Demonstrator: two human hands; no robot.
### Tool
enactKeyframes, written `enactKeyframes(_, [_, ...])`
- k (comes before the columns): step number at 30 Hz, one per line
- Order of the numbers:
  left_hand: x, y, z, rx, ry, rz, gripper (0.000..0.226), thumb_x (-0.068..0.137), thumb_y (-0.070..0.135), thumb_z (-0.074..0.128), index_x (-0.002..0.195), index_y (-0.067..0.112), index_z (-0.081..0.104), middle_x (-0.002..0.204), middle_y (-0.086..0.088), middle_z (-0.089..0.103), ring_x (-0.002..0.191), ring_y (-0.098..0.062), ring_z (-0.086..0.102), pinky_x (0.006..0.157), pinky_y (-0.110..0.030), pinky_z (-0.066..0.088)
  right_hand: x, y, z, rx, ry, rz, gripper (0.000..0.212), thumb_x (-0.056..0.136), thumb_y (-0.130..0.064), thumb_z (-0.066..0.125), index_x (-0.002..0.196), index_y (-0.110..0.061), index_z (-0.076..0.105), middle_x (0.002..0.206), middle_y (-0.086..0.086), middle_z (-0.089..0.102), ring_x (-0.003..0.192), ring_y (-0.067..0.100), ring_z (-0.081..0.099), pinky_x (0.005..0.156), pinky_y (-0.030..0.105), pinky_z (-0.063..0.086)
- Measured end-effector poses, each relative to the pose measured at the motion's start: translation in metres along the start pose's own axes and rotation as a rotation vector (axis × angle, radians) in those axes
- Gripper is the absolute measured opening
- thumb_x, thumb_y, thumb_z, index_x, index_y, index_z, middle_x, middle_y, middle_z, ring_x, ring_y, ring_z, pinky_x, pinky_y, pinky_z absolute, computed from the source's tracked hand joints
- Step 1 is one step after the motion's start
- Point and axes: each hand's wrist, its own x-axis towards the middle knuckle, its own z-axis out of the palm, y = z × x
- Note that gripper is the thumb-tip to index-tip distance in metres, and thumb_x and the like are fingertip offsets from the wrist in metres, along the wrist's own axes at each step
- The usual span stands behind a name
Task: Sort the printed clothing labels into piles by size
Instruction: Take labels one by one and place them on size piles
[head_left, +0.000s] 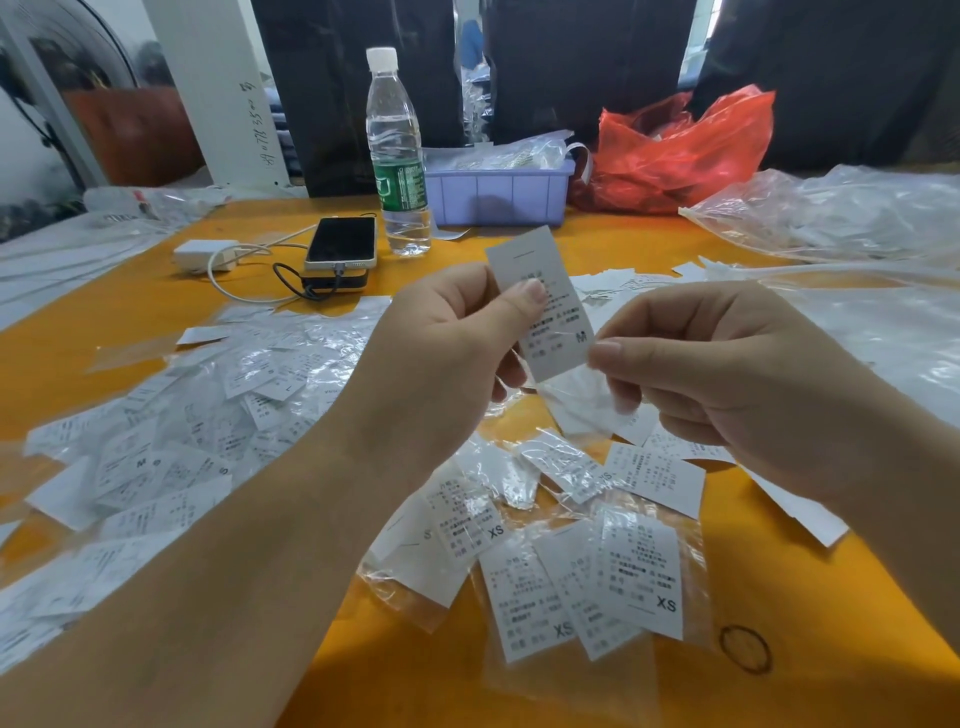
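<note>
M label (540, 304) near-upright, top tilted left, between both hands' grip

Orange table (130, 322), white labels, splashes of red and lilac.

The held label (540, 306) is white with grey-black print and a dark "M"; the scattered labels (641, 577) are white too, some marked "XS" in black, in shiny clear sleeves. The bottle (397, 156) is clear with a white cap and green wrapper. The tray (498, 195) is pale lilac, the bag (680, 150) bright red, the phone (341, 242) black-faced with a pale rim, the charger (205, 254) white.
</note>
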Motion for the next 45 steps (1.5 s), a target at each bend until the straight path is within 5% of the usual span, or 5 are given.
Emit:
enactKeyframes(10, [-0.0023, 0.0017, 0.0008, 0.154, -0.045, 0.101, 0.015, 0.096, 0.023, 0.057, 0.085, 0.026, 0.068, 0.066, 0.018, 0.068, 0.056, 0.0, 0.06, 0.051, -0.012, 0.047, 0.0015, 0.0, -0.0003, 0.016, 0.038, -0.021, 0.015, 0.07, -0.025, 0.068, 0.072, -0.011, 0.073, 0.058, 0.009, 0.061, 0.039, 0.012, 0.026, 0.036, 0.02, 0.023])
enactKeyframes(20, [0.0024, -0.0018, 0.0009, -0.216, -0.141, -0.168, 0.027, 0.072, 0.036, 0.065, 0.085, 0.013, 0.073, 0.076, -0.005, 0.071, 0.056, -0.009, 0.057, 0.051, -0.02, 0.05, 0.0017, 0.0019, 0.0025, 0.041, 0.092, -0.043, 0.017, 0.071, -0.032, 0.066, 0.071, -0.017, 0.074, 0.072, 0.019, 0.067, 0.04, 0.01, 0.027, 0.039, 0.023, 0.023])
enactKeyframes(28, [0.0014, 0.0004, -0.0012, -0.089, 0.014, 0.01, 0.014, 0.095, 0.023, 0.06, 0.109, 0.024, 0.062, 0.076, 0.005, 0.071, 0.062, -0.008, 0.06, 0.058, -0.022, 0.052, 0.0022, 0.0021, 0.003, 0.014, 0.094, -0.03, 0.017, 0.071, -0.033, 0.066, 0.069, -0.018, 0.074, 0.071, 0.012, 0.07, 0.041, 0.011, 0.028, 0.04, 0.024, 0.025])
enactKeyframes(38, [0.0006, 0.0004, -0.0008, -0.079, 0.103, 0.044, 0.008, 0.093, 0.012, 0.063, 0.088, 0.018, 0.06, 0.072, 0.003, 0.072, 0.059, -0.011, 0.061, 0.054, -0.023, 0.052, 0.0014, 0.0027, 0.0043, 0.065, 0.118, -0.031, 0.018, 0.069, -0.031, 0.067, 0.071, -0.015, 0.074, 0.071, 0.019, 0.068, 0.038, 0.009, 0.025, 0.038, 0.024, 0.02])
enactKeyframes(45, [0.0005, 0.0017, 0.0005, -0.312, 0.085, -0.117, 0.011, 0.094, 0.008, 0.06, 0.084, 0.012, 0.055, 0.076, -0.006, 0.073, 0.068, -0.017, 0.07, 0.052, -0.022, 0.052, 0.001, 0.004, 0.0042, 0.042, 0.096, -0.033, 0.019, 0.072, -0.03, 0.067, 0.077, -0.013, 0.074, 0.063, 0.007, 0.067, 0.035, 0.006, 0.027, 0.034, 0.018, 0.023])
